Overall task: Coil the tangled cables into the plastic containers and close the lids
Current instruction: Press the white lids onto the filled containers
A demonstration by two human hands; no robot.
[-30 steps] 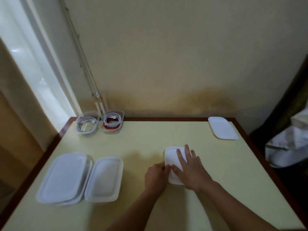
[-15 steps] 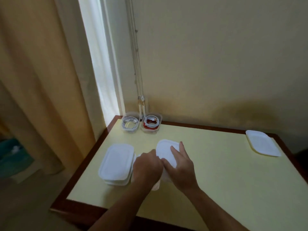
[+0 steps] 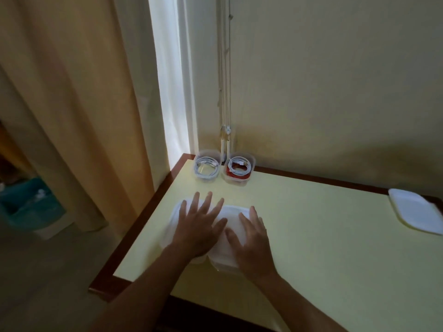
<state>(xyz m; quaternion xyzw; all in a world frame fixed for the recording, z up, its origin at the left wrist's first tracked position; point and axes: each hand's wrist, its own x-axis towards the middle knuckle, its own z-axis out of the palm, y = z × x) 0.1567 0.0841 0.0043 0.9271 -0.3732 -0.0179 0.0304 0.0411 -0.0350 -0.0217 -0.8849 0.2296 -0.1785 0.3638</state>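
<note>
Floor, far left: a teal plastic bin stands beside a long beige fabric curtain; what the bin holds is too blurred to tell.
Table, near-left part: a flat white-lidded rectangular plastic container lies on the pale yellow table with a dark brown wooden rim, close to the table's left edge; its lid is on, so what is inside is hidden.
Left hand: the left hand lies palm-down on that lid; the fingers are straight and spread, grasping nothing.
Back-left corner, first tub: a small clear lidless plastic tub holds a coiled pale grey cable; the coil lies wholly inside the walls.
Wall above: thin white cords hang down between the two tubs.
Table, middle: a second white-lidded plastic container sits touching the first on its right; it is closed, so its contents cannot be seen.
Back-left corner, second tub: a matching clear lidless tub, just beside the first, holds a coiled white cable over a red item; what the red item is cannot be told.
Right hand: the right hand rests flat on the second lid; the fingers are extended and released, holding nothing.
Far right: a loose white rectangular plastic lid lies at the table's right edge, well apart from every container.
</note>
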